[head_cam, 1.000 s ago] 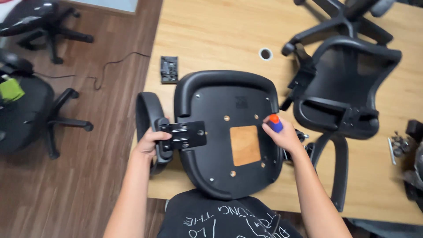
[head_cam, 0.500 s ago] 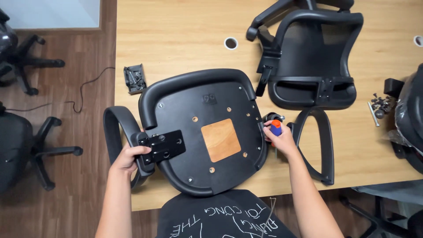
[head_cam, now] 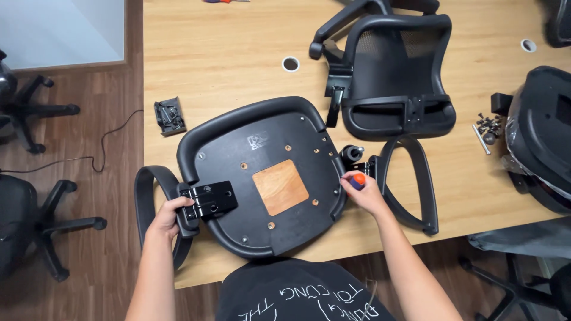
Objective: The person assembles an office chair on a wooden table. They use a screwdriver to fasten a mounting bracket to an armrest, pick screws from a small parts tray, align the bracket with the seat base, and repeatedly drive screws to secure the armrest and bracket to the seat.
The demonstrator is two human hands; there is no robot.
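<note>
Armrest bracket in left hand grip; screwdriver in right hand.

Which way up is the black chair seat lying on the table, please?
Upside down: the chair seat shows its hard underside, with screw holes and a bare wooden patch.

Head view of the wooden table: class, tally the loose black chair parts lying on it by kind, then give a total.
Upturned black plastic seat pan: 1
Black mesh backrest: 1
Black looped armrests: 2
Total: 4
</note>
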